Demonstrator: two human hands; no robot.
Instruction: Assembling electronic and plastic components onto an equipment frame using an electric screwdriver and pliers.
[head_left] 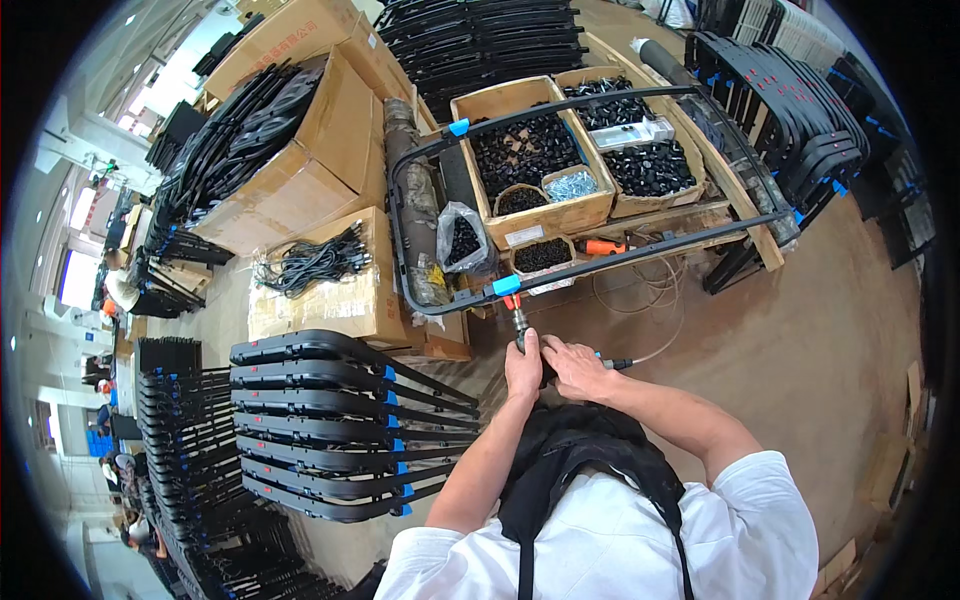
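down at the near side of the black tubular frame [650,252], right by the blue clip [507,286] on that rail, is where the hose-fed driver [519,318] is pointed. the frame itself lies across the bench, over the bins [575,213] of black plastic parts. there's a red bit right at the driver's nose, too small for me to say what it is.

my two cents on doing this well: line the nose up straight with the rail before squeezing, push along the tool's axis, and don't let it tip sideways or it could skate off onto the clip. the frame looks easy to shove away from you, so i'd go with steady pressure over a big lean. i'd also watch that the hose [656,353] isn't tugging at the handle.

as for hands, the left hand [522,366] is wrapped round the driver's body behind the shiny metal front, thumb laid forward along it. the right hand [577,368] is tucked up against the left, fingers curled over what looks like the handle, with the hose fitting poking out past it. can't see the fingertips or any trigger, so no clue if it's pressed.
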